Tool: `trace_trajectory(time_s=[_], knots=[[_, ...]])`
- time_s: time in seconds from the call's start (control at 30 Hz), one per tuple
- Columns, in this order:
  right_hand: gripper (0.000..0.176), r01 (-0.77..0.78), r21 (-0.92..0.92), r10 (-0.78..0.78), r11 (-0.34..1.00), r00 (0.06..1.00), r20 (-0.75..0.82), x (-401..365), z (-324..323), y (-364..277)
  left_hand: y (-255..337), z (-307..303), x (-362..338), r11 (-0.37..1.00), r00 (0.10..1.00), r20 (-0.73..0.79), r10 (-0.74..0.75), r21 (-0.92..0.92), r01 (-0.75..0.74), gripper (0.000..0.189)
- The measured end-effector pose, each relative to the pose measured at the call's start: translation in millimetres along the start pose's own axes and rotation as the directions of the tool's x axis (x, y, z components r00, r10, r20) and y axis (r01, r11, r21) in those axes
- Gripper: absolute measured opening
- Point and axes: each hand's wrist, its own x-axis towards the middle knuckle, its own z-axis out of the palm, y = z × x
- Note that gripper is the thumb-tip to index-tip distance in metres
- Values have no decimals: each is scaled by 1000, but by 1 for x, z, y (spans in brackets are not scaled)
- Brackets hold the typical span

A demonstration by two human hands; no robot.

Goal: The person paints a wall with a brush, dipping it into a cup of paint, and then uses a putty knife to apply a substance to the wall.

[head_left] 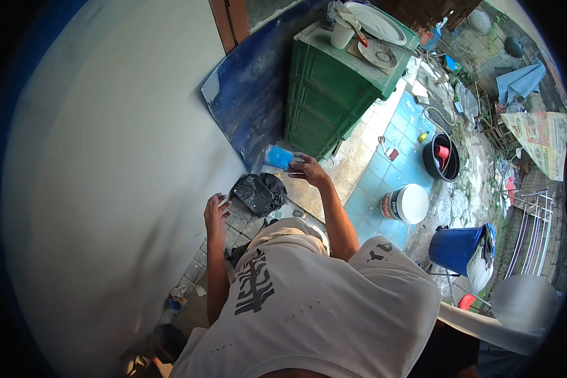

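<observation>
A small blue block (278, 157) with a whitish left end is gripped in my right hand (310, 170), its fingers on the block's right end. My left hand (217, 211) is raised near the pale wall (126, 145), fingers apart and slightly curled, with nothing seen in it. Between and beyond the two hands, a black plastic bag (260, 193) sits on the paving. What lies inside the bag cannot be made out.
Ahead stands a green cabinet (334, 88) bearing a white cup (342, 33) and plates. A dark blue sheet (249, 82) leans behind it. To the right are a white-lidded bucket (412, 204), a black basin (432, 161), a blue bin (453, 250) and a metal rack (528, 233).
</observation>
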Motion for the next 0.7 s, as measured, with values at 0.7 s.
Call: trace_trajectory(time_s=[0.7], knots=[[46,141,-533,-51,834,982,180,-57,77,-24,31,20,-29,964,964,266,-7,258,-64,41]])
